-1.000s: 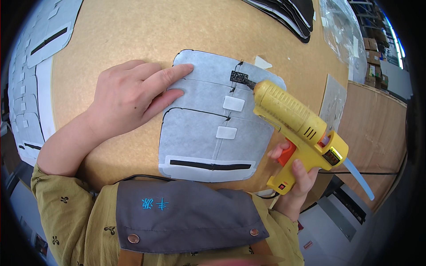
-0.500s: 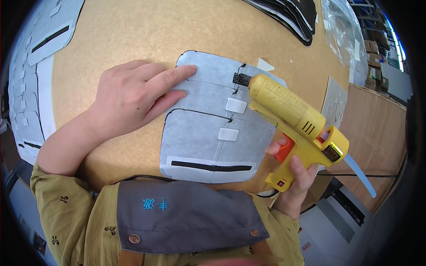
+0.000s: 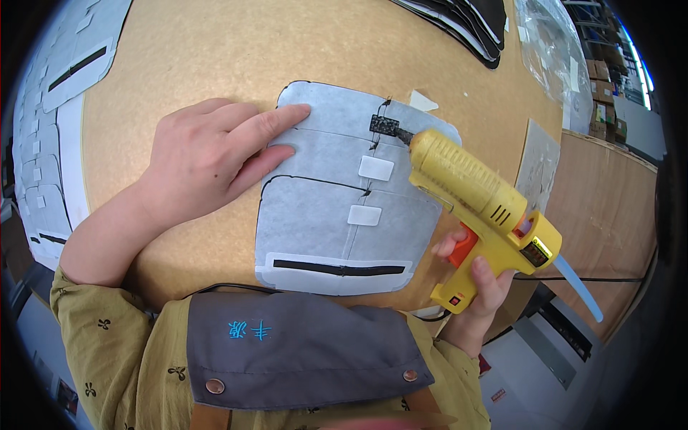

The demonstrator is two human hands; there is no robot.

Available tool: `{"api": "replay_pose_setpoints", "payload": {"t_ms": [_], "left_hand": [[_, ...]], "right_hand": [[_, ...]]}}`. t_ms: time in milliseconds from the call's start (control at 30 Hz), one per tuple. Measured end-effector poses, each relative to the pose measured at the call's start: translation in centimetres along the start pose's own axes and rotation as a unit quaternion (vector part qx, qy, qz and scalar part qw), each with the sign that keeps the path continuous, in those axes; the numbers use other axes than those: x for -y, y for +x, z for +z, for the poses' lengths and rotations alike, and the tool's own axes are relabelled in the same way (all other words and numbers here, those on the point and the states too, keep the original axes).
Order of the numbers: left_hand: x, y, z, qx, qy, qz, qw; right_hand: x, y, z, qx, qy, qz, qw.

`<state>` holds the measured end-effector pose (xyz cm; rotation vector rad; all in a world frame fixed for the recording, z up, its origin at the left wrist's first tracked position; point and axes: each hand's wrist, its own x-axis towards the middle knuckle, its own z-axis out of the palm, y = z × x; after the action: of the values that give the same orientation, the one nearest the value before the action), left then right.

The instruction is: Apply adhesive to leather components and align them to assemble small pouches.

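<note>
Currently right hand point(image 3: 479, 287) grip closed around yellow glue gun point(image 3: 479, 195), nozzle touching black patch point(image 3: 384, 126); left hand point(image 3: 208, 161) flat, open, pressing grey fabric panel point(image 3: 337, 215); two white rectangular labels point(image 3: 375, 168) just left of gun.

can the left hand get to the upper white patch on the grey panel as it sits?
Probably yes. The left hand already lies flat on the grey panel, fingers pointing toward the upper white patch, with bare fabric between. The glue gun sits just right of the patch.

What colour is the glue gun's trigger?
Orange, on the yellow glue gun held in the right hand; head view shows it.
</note>
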<state>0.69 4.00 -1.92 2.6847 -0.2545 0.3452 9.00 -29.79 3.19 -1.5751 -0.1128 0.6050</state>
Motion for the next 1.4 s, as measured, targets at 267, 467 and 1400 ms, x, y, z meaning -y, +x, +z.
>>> {"api": "replay_pose_setpoints", "payload": {"t_ms": [267, 467, 1400], "left_hand": [[0.0, 0.1, 0.0, 0.002, -0.004, -0.001, 1.000], [-0.1, 0.1, -0.2, -0.006, -0.003, 0.001, 1.000], [0.0, 0.2, 0.0, -0.003, -0.004, 0.004, 1.000]], "right_hand": [[0.3, 0.0, 0.4, -0.006, -0.002, 0.009, 1.000], [1.1, 0.7, 2.1, -0.012, 0.015, 0.016, 1.000], [-0.2, -0.3, -0.4, -0.005, -0.005, 0.005, 1.000]]}}
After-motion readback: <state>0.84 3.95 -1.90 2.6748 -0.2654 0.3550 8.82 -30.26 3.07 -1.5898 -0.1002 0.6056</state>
